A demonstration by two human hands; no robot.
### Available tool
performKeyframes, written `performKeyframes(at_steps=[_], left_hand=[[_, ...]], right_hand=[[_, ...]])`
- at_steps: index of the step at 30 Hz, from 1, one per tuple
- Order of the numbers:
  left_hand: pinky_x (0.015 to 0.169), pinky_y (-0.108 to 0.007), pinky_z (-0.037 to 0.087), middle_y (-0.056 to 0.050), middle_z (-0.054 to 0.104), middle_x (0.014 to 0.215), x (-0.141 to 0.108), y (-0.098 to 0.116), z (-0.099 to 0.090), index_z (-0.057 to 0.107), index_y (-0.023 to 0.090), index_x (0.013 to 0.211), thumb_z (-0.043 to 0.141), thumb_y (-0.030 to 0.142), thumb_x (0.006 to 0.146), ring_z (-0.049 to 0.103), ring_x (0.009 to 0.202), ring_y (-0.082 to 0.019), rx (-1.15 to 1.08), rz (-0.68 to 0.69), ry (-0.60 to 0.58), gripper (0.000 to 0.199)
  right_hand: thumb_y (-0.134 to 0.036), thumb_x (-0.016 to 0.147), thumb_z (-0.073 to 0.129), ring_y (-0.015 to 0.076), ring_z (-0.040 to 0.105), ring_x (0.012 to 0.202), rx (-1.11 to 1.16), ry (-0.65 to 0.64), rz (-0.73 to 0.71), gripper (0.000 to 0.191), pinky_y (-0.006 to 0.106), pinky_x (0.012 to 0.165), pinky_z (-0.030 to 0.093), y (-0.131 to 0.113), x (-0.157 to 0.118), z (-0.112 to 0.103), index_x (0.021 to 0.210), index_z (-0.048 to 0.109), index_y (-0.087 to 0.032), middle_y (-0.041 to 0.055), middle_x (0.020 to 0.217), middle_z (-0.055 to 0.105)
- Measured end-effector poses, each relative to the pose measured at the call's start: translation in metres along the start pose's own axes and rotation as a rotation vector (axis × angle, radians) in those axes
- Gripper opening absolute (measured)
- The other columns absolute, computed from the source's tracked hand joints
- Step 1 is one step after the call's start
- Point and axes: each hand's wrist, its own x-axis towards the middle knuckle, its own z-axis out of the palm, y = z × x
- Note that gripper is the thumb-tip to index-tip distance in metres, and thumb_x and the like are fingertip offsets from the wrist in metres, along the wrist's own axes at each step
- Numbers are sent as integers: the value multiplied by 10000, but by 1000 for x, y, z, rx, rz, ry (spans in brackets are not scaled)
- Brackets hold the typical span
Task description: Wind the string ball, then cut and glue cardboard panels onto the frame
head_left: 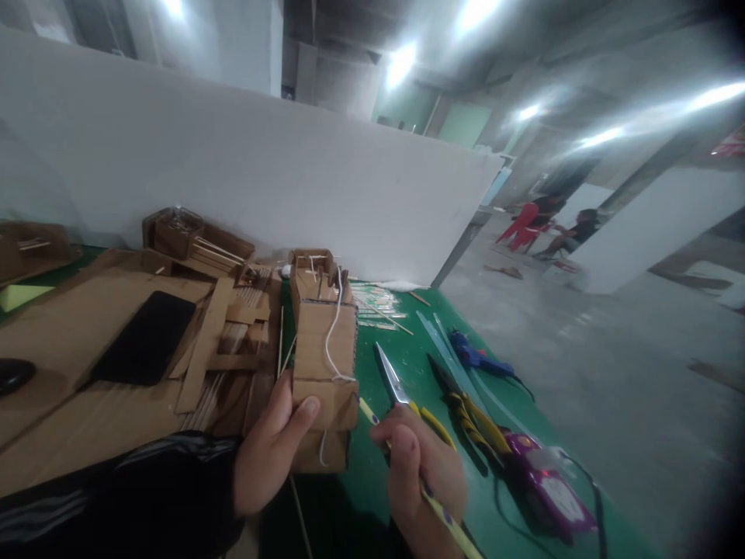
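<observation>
My left hand (pixel 276 446) is closed on the near part of a brown cardboard model (pixel 324 334), thumb on top. A white string (pixel 331 341) runs along its upper face, and another short piece hangs at the near end. In my closed right hand (pixel 422 466) is a slim yellow pencil (pixel 368 411) with dark spots, slanting toward the model's right side; I cannot tell whether its tip touches. Scissors (pixel 396 380) with yellow handles lie on the green table (pixel 372 497), partly hidden by my right hand.
Pliers (pixel 466 411), a blue glue gun (pixel 480 357), clear glue sticks (pixel 448 353) and a purple-and-white device (pixel 547 481) lie on the right. Left are cardboard sheets, strips and a black phone (pixel 145 338). Thin sticks (pixel 375 303) lie near the white partition (pixel 233 163). People sit far right.
</observation>
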Motion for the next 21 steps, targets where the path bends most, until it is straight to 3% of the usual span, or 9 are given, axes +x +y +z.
performKeyframes(at_steps=[12, 21], left_hand=[[1182, -446, 222, -81, 464, 1473, -1, 1, 1, 334, 259, 1454, 459, 510, 943, 377, 1382, -279, 6, -10, 9, 582], [1180, -401, 226, -69, 445, 1489, -1, 1, 0, 307, 253, 1462, 445, 500, 954, 366, 1389, -255, 11, -4, -5, 582]], right_hand=[[-297, 1011, 336, 124, 549, 519, -4, 28, 4, 424, 248, 523, 407, -2, 3, -1, 683, 588, -205, -4, 576, 570], [-247, 1001, 367, 105, 528, 494, 30, 39, -46, 401, 238, 486, 364, 4, -1, -1, 674, 593, -193, -8, 580, 571]])
